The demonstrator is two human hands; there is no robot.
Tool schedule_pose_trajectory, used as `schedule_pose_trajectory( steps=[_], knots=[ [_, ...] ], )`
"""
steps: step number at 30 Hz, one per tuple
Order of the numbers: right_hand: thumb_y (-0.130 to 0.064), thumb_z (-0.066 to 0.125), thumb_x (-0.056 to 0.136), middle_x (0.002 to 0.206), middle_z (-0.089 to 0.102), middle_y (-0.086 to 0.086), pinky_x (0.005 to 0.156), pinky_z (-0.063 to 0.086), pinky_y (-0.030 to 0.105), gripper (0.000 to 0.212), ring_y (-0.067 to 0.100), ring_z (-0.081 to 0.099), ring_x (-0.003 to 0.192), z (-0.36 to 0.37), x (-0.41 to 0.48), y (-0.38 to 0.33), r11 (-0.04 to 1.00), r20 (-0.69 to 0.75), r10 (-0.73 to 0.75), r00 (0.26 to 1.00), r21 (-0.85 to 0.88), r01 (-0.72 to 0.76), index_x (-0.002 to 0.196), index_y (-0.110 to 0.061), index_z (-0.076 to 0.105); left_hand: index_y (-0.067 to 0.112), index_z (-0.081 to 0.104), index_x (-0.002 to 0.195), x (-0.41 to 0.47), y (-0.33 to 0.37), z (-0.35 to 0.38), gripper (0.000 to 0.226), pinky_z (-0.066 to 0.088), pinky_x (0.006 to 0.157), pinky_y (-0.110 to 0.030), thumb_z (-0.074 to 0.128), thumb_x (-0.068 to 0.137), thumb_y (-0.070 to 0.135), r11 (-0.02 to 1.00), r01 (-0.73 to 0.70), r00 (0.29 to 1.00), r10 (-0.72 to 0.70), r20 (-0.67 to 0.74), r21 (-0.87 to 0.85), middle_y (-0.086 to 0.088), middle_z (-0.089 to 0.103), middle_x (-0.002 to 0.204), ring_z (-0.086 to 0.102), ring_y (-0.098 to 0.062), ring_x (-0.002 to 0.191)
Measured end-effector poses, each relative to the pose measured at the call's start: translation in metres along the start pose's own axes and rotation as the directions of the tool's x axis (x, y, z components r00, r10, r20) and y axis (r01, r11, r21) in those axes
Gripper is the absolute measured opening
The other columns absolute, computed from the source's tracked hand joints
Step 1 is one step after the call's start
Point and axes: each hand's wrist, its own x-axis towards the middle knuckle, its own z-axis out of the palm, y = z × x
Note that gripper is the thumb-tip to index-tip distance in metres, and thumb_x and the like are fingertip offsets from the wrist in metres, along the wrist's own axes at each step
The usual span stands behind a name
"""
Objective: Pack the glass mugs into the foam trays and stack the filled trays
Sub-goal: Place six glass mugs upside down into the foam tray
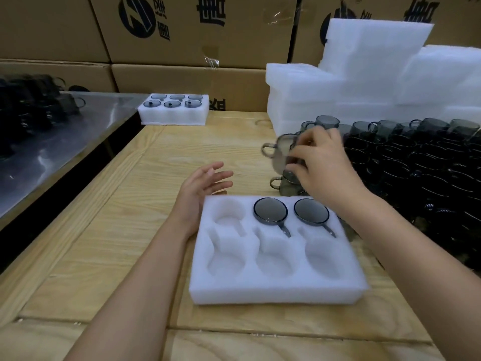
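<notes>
A white foam tray [276,290] with six pockets lies on the wooden table in front of me. Two smoky glass mugs sit in its far row, one in the middle pocket [270,211] and one in the right pocket [311,212]; the other pockets are bare. My right hand [322,162] is closed on a grey glass mug [281,152] lifted just above the table beyond the tray. My left hand [205,183] hovers open, palm up, at the tray's far left corner. Another loose mug [283,182] stands under my right hand.
A large heap of dark glass mugs [416,168] fills the right of the table. Stacked foam trays [364,82] rise behind it. A filled foam tray [173,108] sits at the far left. A steel table [52,142] with more mugs stands left; cardboard boxes [197,29] line the back.
</notes>
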Motion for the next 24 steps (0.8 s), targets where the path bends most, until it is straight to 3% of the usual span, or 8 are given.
schedule_pose_trajectory(
  steps=[3, 6, 10, 14, 17, 19, 22, 24],
  knots=[
    [-0.009, 0.071, 0.080, 0.108, 0.047, 0.019, 0.092, 0.041, 0.039, 0.010, 0.032, 0.047, 0.100, -0.008, 0.000, -0.028, 0.948, 0.094, -0.266, 0.959, 0.208, 0.242, 0.086, -0.001, 0.073, 0.011, 0.056, 0.120, 0.001, 0.002, -0.001, 0.040, 0.042, 0.091, -0.039, 0.058, 0.085, 0.029, 1.000, 0.005, 0.999, -0.004, 0.049, -0.006, -0.007, 0.069, 0.102, 0.061, -0.024, 0.097],
    [-0.007, 0.068, 0.083, 0.114, 0.045, 0.017, 0.091, 0.043, 0.038, 0.012, 0.026, 0.050, 0.100, -0.006, 0.001, -0.048, 0.904, 0.203, -0.378, 0.903, 0.290, 0.313, 0.093, -0.001, 0.072, 0.008, 0.054, 0.118, -0.002, 0.005, -0.003, 0.044, 0.049, 0.082, -0.029, 0.054, 0.079, 0.028, 1.000, -0.008, 0.987, 0.011, 0.160, -0.018, 0.002, 0.071, 0.081, 0.066, -0.018, 0.089],
    [-0.007, 0.064, 0.086, 0.130, 0.044, 0.009, 0.094, 0.040, 0.028, 0.014, 0.018, 0.057, 0.102, -0.004, 0.003, -0.052, 0.904, 0.299, -0.323, 0.898, 0.379, 0.199, 0.098, -0.008, 0.072, 0.011, 0.063, 0.115, -0.007, 0.009, -0.014, 0.080, 0.050, 0.079, -0.028, 0.085, 0.051, 0.055, 0.997, -0.076, 0.966, 0.070, 0.249, 0.015, -0.011, 0.072, 0.100, 0.065, -0.026, 0.097],
    [0.001, 0.052, 0.084, 0.122, 0.058, -0.007, 0.084, 0.045, 0.018, 0.038, 0.012, 0.058, 0.096, -0.003, 0.004, -0.052, 0.859, 0.406, -0.218, 0.887, 0.512, -0.023, 0.104, -0.027, 0.069, 0.006, 0.058, 0.119, -0.007, 0.014, -0.018, 0.088, 0.051, 0.081, -0.026, 0.089, 0.049, 0.048, 0.995, -0.075, 0.945, 0.052, 0.322, 0.059, -0.004, 0.072, 0.101, 0.066, -0.020, 0.098],
    [-0.025, 0.066, 0.082, 0.106, 0.064, -0.012, 0.074, 0.049, 0.026, 0.025, 0.014, 0.064, 0.086, -0.004, 0.004, -0.055, 0.747, 0.505, -0.142, 0.851, 0.619, -0.243, 0.104, -0.033, 0.057, 0.006, 0.058, 0.112, -0.008, 0.013, -0.019, 0.084, 0.051, 0.086, -0.027, 0.089, 0.046, 0.048, 0.988, -0.078, 0.935, 0.027, 0.354, 0.130, 0.000, 0.071, 0.101, 0.064, -0.018, 0.100],
    [-0.043, 0.073, 0.075, 0.108, 0.061, -0.014, 0.076, 0.050, 0.027, 0.042, 0.012, 0.062, 0.083, 0.000, 0.005, -0.055, 0.802, 0.487, -0.125, 0.865, 0.563, -0.201, 0.105, -0.028, 0.047, 0.009, 0.060, 0.107, -0.009, 0.012, -0.018, 0.075, 0.051, 0.086, -0.030, 0.088, 0.043, 0.036, 0.984, -0.068, 0.930, 0.003, 0.367, 0.165, -0.003, 0.068, 0.101, 0.062, -0.021, 0.100],
    [-0.046, 0.072, 0.076, 0.111, 0.059, -0.014, 0.077, 0.046, 0.021, 0.050, 0.001, 0.055, 0.085, 0.003, 0.007, -0.059, 0.869, 0.476, -0.168, 0.863, 0.484, -0.098, 0.113, -0.027, 0.044, 0.011, 0.057, 0.108, -0.009, 0.011, -0.021, 0.061, 0.051, 0.083, -0.030, 0.074, 0.050, 0.022, 0.982, -0.028, 0.911, -0.051, 0.408, 0.186, -0.006, 0.065, 0.100, 0.062, -0.023, 0.098],
    [-0.045, 0.071, 0.077, 0.114, 0.059, -0.013, 0.075, 0.043, 0.014, 0.050, -0.006, 0.052, 0.086, 0.001, 0.009, -0.059, 0.889, 0.495, -0.204, 0.845, 0.456, -0.052, 0.117, -0.026, 0.049, 0.008, 0.053, 0.116, -0.009, 0.012, -0.024, 0.069, 0.051, 0.083, -0.033, 0.074, 0.051, 0.020, 0.977, 0.010, 0.892, -0.105, 0.441, 0.211, -0.009, 0.062, 0.104, 0.061, -0.025, 0.099]
  ],
)
